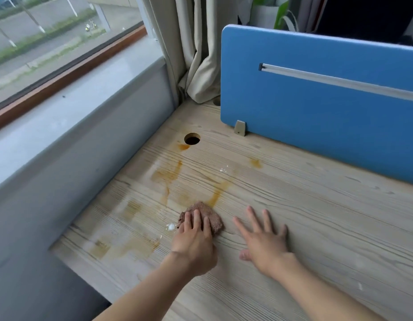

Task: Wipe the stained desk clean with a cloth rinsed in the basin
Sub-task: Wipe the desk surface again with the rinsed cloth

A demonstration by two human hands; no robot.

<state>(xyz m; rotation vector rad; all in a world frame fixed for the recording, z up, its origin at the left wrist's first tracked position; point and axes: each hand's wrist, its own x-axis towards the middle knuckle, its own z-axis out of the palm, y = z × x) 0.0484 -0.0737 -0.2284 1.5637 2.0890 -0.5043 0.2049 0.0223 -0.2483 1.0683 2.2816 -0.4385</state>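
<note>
A light wood-grain desk (305,228) carries orange-brown stains (166,176) smeared across its left half, from near the cable hole down to the front left corner. A crumpled brown cloth (206,213) lies on the desk at the lower end of one streak. My left hand (194,242) presses flat on the cloth with straight fingers. Just to the right, my right hand (262,239) rests palm down on the bare wood, fingers spread. A small blob of white foam (171,226) sits just left of the cloth. No basin is in view.
A blue partition panel (316,100) stands along the desk's back edge. A round cable hole (192,139) opens near the back left. A grey window ledge (73,144) borders the left side, with beige curtains (196,54) in the corner.
</note>
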